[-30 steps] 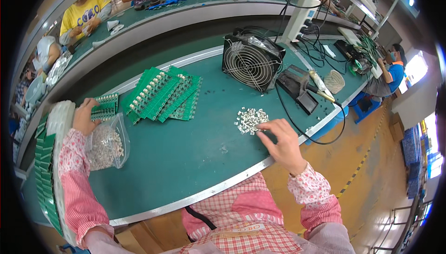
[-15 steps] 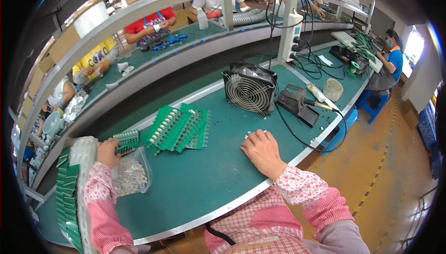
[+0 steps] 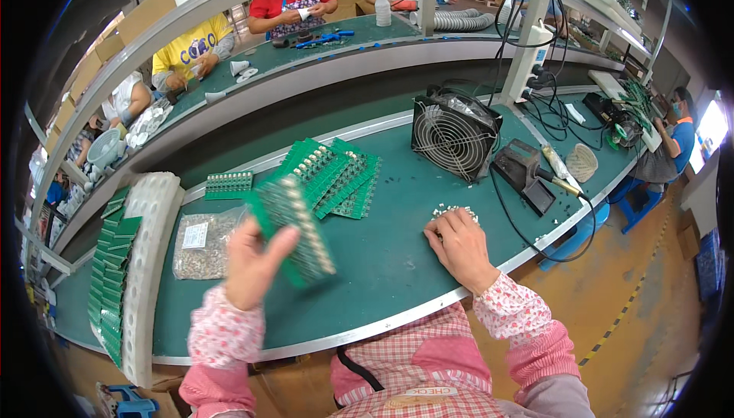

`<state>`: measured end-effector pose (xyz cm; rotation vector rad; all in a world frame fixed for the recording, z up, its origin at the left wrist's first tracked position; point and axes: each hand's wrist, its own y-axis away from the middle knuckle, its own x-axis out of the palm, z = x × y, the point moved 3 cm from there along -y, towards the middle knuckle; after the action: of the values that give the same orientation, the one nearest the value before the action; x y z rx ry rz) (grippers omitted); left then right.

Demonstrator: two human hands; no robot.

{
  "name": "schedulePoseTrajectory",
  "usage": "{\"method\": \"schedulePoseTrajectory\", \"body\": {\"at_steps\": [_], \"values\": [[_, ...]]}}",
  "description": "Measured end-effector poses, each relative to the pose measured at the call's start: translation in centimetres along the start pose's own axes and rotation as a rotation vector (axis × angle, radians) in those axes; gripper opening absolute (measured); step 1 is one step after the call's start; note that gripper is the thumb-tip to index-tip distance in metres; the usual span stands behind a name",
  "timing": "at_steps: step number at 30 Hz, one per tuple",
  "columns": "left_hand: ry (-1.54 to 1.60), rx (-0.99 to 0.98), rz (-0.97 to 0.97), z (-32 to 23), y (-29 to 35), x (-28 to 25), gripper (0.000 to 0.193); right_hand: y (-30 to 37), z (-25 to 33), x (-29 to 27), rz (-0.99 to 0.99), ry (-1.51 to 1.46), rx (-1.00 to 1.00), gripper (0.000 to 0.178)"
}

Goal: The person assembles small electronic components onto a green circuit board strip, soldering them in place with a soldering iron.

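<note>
My left hand [image 3: 251, 269] is closed on a green circuit board [image 3: 294, 227] with a row of pale connectors, held tilted over the table and blurred by motion. Beyond it, several similar boards [image 3: 348, 181] lie fanned out, and a smaller group of green boards [image 3: 228, 185] sits to their left. At centre right, my right hand [image 3: 462, 251] rests with curled fingers at a small pile of white parts [image 3: 469, 212]; its fingertips are partly hidden, so I cannot see what they pinch. A clear bag of small parts [image 3: 200, 248] lies left of my left hand.
A white foam rack [image 3: 145, 265] stands at the left beside overlapping green boards [image 3: 115, 269]. A black fan [image 3: 456, 135] and a soldering iron in its stand [image 3: 527, 177] occupy the right. Cables [image 3: 535, 97] hang by the post. Other people work across the bench.
My left hand has come right from beside the bag, bringing a circuit board with it. My right hand stays by the white parts. The whole view has shifted.
</note>
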<state>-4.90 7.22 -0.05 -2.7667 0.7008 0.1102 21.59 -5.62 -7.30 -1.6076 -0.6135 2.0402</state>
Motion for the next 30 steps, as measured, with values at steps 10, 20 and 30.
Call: {"method": "schedulePoseTrajectory", "body": {"at_steps": [10,20,30], "values": [[0.305,-0.254,0.149,8.6,0.9,8.0,0.027,1.3,-0.1,-1.0,0.109,-0.102,0.019,0.016],[0.412,-0.274,0.182,8.7,1.4,7.2,0.028,-0.1,0.0,0.3,0.075,0.153,0.046,0.020],[0.360,-0.278,0.153,8.4,1.5,7.6,0.022,-0.9,-0.4,0.4,0.057,0.104,-0.017,0.012]]}}
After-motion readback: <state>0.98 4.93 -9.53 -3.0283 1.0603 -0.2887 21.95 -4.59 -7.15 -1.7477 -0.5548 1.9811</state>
